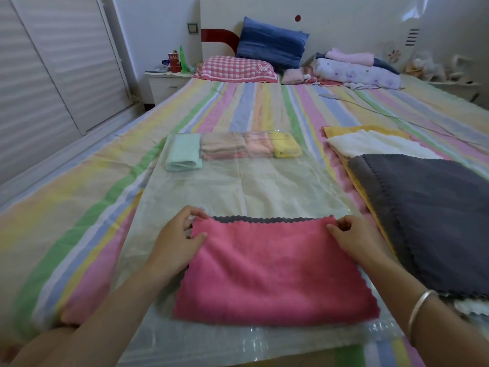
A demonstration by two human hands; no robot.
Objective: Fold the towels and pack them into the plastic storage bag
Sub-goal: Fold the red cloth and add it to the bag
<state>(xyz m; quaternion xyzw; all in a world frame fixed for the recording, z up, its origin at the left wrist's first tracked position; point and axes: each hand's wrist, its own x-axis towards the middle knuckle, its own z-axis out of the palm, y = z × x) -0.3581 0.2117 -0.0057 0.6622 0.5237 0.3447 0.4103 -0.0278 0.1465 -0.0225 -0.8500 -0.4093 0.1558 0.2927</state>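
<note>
A pink towel, folded in half, lies on a clear plastic storage bag spread over a striped bed. The left hand and right hand each pinch a far corner. Four folded towels sit at the bag's far end; unfolded towels lie stacked to the right.

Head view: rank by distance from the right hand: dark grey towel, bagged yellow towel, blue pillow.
1. Dark grey scalloped towel, right of the right hand.
2. Folded yellow towel, ahead inside the clear plastic bag.
3. Blue pillow, at the headboard.
</note>
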